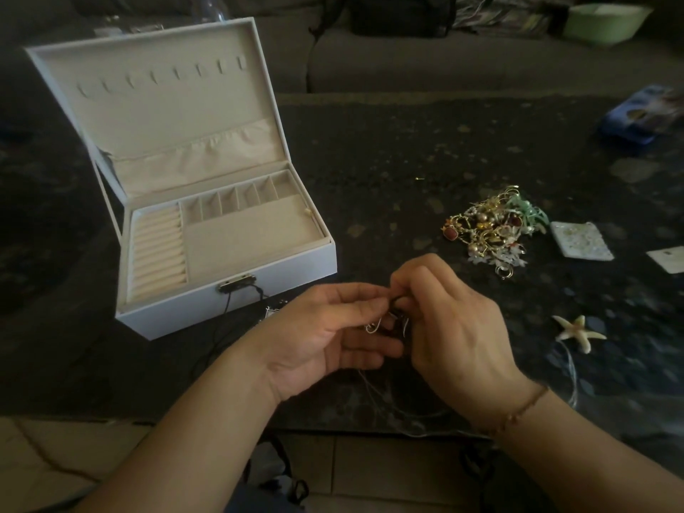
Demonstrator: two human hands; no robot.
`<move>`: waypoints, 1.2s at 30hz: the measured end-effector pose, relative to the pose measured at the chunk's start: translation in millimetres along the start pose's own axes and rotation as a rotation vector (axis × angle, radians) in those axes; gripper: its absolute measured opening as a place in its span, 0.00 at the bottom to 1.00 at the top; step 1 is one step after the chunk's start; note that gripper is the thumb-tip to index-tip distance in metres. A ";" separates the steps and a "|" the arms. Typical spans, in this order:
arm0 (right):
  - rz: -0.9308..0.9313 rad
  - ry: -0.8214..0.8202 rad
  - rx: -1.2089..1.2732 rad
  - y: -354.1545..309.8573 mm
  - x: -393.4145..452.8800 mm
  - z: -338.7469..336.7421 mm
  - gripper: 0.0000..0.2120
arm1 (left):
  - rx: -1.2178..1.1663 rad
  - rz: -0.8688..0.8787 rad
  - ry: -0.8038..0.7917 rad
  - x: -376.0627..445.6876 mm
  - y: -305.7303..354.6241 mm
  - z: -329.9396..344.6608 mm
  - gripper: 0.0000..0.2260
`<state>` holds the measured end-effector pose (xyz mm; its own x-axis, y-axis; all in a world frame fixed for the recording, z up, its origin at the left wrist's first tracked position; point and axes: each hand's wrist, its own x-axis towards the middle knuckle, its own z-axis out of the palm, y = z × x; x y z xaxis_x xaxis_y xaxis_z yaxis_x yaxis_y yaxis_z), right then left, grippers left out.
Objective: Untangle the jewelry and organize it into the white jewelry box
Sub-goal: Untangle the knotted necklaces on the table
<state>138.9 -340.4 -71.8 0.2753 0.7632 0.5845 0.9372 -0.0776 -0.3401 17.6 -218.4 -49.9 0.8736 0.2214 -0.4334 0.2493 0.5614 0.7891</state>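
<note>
The white jewelry box stands open on the left of the dark table, its beige compartments showing no jewelry. A tangled pile of gold, pearl and green jewelry lies right of centre. In front of the box, my left hand and my right hand meet above the table and pinch a small dark and silver tangle of jewelry between their fingertips. Thin chains hang from it down to the table edge. A starfish pendant on a pale cord lies to the right.
A small white beaded pouch and a white card lie right of the pile. A blue box sits at the far right. A grey sofa and a green bowl are behind the table. Tiled floor lies below the near edge.
</note>
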 end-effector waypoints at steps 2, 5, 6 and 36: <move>-0.062 -0.003 -0.046 2.4 0.8 -1.2 0.07 | 0.080 -0.004 0.060 -2.1 3.0 -0.5 0.07; -0.123 -0.037 -0.081 5.3 2.0 -3.6 0.07 | 0.327 0.066 0.233 -3.3 6.4 -3.0 0.05; -0.138 -0.053 -0.084 5.9 2.3 -4.8 0.07 | 0.408 0.102 0.290 -3.3 7.3 -4.2 0.05; 0.550 -0.135 0.459 2.7 15.1 -18.4 0.13 | 0.786 0.462 0.420 -11.6 16.0 -14.3 0.11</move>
<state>149.5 -340.9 -50.3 0.6240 0.7662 0.1536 0.4781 -0.2189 -0.8506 5.5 -200.7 -38.5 0.7738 0.6334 -0.0106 0.2608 -0.3032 0.9166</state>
